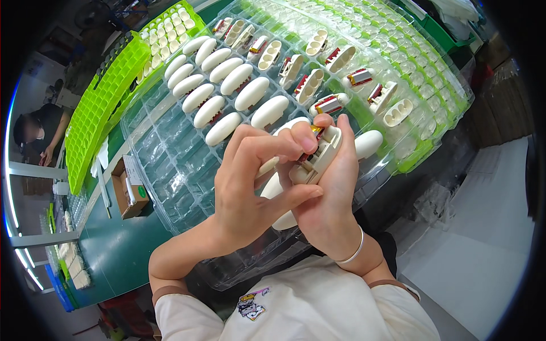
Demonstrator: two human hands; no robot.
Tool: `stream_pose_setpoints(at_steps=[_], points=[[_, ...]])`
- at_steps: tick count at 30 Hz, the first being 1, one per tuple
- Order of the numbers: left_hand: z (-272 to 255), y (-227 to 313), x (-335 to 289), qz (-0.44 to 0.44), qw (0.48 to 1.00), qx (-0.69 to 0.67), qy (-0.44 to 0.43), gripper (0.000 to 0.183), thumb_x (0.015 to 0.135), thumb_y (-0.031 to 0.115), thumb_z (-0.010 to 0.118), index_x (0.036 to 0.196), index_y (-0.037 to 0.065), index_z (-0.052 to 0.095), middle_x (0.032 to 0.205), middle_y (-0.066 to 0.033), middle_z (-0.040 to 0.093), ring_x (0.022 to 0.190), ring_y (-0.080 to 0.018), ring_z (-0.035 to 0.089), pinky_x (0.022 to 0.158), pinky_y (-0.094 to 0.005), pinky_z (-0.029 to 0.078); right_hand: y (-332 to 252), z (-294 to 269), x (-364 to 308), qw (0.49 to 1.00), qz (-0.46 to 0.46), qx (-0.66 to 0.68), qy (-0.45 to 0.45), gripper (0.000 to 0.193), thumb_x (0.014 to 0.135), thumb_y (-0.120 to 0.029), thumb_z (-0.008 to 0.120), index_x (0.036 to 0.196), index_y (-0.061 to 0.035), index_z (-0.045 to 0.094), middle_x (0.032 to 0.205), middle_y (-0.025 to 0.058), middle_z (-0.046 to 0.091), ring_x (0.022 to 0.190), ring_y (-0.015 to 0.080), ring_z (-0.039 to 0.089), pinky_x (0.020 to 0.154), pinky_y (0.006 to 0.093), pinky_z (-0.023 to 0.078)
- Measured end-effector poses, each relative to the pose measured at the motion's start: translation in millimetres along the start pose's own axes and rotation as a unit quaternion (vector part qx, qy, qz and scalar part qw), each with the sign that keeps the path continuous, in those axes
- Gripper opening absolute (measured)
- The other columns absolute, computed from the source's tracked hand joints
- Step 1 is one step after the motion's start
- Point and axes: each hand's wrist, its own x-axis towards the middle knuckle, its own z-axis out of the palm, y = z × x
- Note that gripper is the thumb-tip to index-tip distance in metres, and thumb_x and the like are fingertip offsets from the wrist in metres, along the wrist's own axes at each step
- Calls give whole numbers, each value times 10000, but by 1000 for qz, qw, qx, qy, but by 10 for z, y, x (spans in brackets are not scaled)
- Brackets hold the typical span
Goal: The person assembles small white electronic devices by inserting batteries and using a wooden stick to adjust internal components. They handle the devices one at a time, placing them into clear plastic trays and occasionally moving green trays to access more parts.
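Observation:
My right hand (333,204) cradles an opened white oval casing (324,156), its hollow inside turned up. My left hand (242,182) reaches across; its thumb presses the casing's near end while its fingers pinch at a red and gold part (315,132) at the far end. A small cream piece (268,166) shows by the left hand's curled fingers. These fingers partly hide the casing's inside. Beyond the hands lies a clear compartment tray (165,153), bearing several closed white oval shells (251,94) and several opened casings (310,85) with red parts.
Clear blister trays (421,74) over lime green ones are stacked at the far right. Left of the tray stand a lime green tray (96,108) and a small cardboard box (129,187) on the green table (119,267). A person (45,133) sits at the far left.

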Motion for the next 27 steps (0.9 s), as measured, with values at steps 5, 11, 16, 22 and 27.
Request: stream_pose_setpoints(at_steps=[5, 11, 16, 22, 27], points=[[-189, 145, 74, -5, 995, -43, -94, 415, 668, 219, 706, 941, 16, 468, 778, -106, 527, 631, -212, 541, 513, -269, 438, -11, -96, 171, 992, -8, 107, -64, 265, 919, -322, 305, 791, -133, 440, 624, -1, 374, 608, 114, 385, 523, 247, 380], [-47, 265, -123, -1, 979, 111, -173, 81, 771, 47, 564, 805, 14, 499, 550, -96, 459, 425, -244, 489, 377, -345, 377, -148, 49, 101, 983, -140, 40, -112, 293, 919, -331, 270, 780, -137, 441, 609, 1, 350, 611, 130, 364, 364, 207, 328], [42, 228, -135, 7, 988, 89, -129, 63, 789, 17, 539, 826, 27, 489, 547, -103, 440, 432, -246, 485, 387, -337, 377, -153, 70, 61, 977, -182, 1, -114, 320, 917, -370, 238, 776, -157, 430, 592, 2, 339, 547, 118, 344, 307, 209, 295], [49, 216, -134, -7, 989, 69, -128, 61, 798, 15, 532, 821, 24, 476, 545, -109, 427, 431, -252, 476, 391, -338, 374, -139, 67, 75, 974, -196, -17, -109, 346, 914, -400, 216, 769, -166, 425, 585, 5, 344, 472, 110, 318, 290, 206, 286], [44, 209, -141, -5, 989, 70, -127, 67, 797, 18, 536, 808, 24, 470, 540, -107, 419, 429, -248, 474, 388, -338, 373, -128, 47, 76, 973, -194, -32, -125, 356, 914, -416, 216, 766, -169, 425, 584, 5, 345, 482, 106, 324, 289, 204, 287]])
